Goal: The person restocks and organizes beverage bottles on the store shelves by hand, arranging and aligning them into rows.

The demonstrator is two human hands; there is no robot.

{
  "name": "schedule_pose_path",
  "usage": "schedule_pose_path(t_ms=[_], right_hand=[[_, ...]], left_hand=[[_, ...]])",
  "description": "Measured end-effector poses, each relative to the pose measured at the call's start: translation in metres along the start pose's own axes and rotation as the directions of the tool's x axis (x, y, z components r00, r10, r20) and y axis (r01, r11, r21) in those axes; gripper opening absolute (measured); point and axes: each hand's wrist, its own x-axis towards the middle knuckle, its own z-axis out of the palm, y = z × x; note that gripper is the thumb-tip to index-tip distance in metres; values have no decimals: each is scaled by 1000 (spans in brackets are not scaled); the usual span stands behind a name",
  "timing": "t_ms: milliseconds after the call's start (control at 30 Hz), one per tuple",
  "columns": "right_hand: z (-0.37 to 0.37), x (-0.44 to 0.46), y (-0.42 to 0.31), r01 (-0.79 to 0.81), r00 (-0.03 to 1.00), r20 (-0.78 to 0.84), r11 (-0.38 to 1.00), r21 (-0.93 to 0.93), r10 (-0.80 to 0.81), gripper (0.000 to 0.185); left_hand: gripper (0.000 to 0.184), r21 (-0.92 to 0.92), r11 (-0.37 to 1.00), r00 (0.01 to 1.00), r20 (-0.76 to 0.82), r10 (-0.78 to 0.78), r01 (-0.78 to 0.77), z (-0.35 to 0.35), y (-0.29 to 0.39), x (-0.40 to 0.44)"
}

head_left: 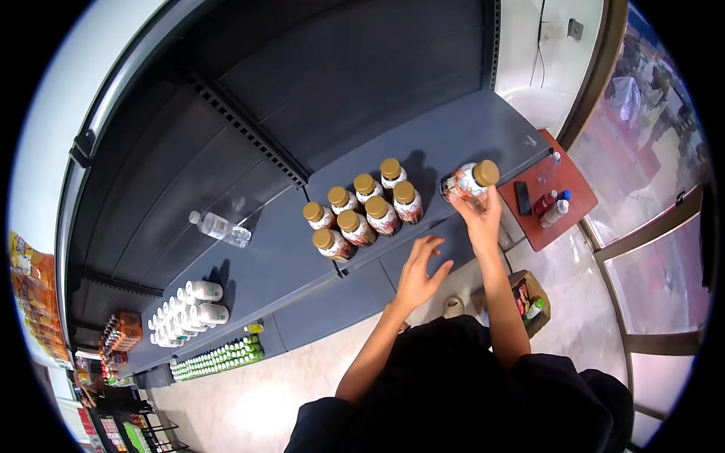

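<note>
Dark clothing (559, 400), held bottle (465, 180), grey shelf (279, 226), floor (264, 389)

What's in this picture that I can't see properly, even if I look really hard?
- Head view: the words on the bottle in the right hand; fingers cover part, and the print is too small.
- Head view: some things inside the floor box; the right arm hides part of it.
- Head view: the ends of the orange packets; the round black edge cuts them off.
- Head view: the clear bottle's label; too small.
</note>
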Motion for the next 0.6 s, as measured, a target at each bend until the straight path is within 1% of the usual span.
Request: schedule_pose_path(t_ms=[33, 133, 233, 267, 300, 367, 400, 433, 500, 533, 567, 600], right_hand=[[-1, 4, 8, 11, 1000, 23, 1000, -7, -10, 54], [4, 17, 27, 47, 996, 78, 999, -26, -45, 51], [10, 31, 48, 26, 994, 111, 999, -34, -22, 49], [12, 35, 52, 5, 991, 131, 999, -45, 1, 49], [12, 41, 60, -13, 988, 155, 998, -67, 24, 52], [15, 52, 73, 2, 977, 214, 993, -120, 24, 58], [15, 55, 76, 14, 975, 221, 983, -183, 28, 63], [15, 60, 79, 33, 966, 255, 971, -236, 29, 65], [24, 65, 78, 15, 960, 274, 966, -258, 58, 65], [26, 66, 72, 35, 959, 277, 936, -349, 68, 65], [24, 70, 82, 29, 948, 308, 947, -320, 75, 66], [22, 74, 88, 55, 944, 323, 933, -355, 67, 67]], left_hand=[[53, -6, 1000, 1000, 18, -24, 25, 3, -1, 5], [64, 19, 997, 994, 87, -73, 72, 11, -7, 20], [77, 13, 990, 980, 141, -141, 141, 20, -8, 35], [88, 19, 985, 967, 187, -173, 173, 23, -14, 39], [90, 12, 992, 981, 147, -127, 127, 30, -23, 42], [92, 0, 999, 998, 62, -33, 33, 40, -31, 51], [94, 29, 999, 999, 38, -35, 34, 39, -26, 56], [93, 12, 998, 998, -7, -57, 58, 46, -26, 59], [92, -9, 996, 987, -128, -94, 94, 55, -35, 66], [91, 36, 990, 983, -128, -131, 136, 59, -39, 68], [93, 45, 994, 983, -160, -88, 96, 65, -47, 69], [92, 11, 993, 979, -172, -114, 118, 66, -45, 72]])
